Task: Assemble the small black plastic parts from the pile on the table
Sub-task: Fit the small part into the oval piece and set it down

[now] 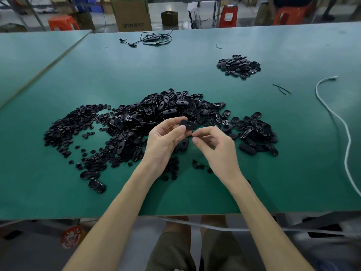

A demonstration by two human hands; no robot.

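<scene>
A big pile of black oval plastic shells (175,112) covers the middle of the green table (195,192), with a spread of small round black pieces (70,126) to its left. My left hand (166,141) pinches one black oval shell (188,124) above the pile, between thumb and fingers. My right hand (216,147) is just to its right, fingertips curled together at the shell's lower edge; whether they pinch a small piece is hidden. A smaller heap of black oval parts (239,65) lies at the far right.
A white cord (345,137) snakes down the table's right side. A coil of black cable (154,39) lies at the far edge, and thin black ties (281,89) lie right of the pile. Cardboard boxes (130,14) and orange stools (62,22) stand beyond the table.
</scene>
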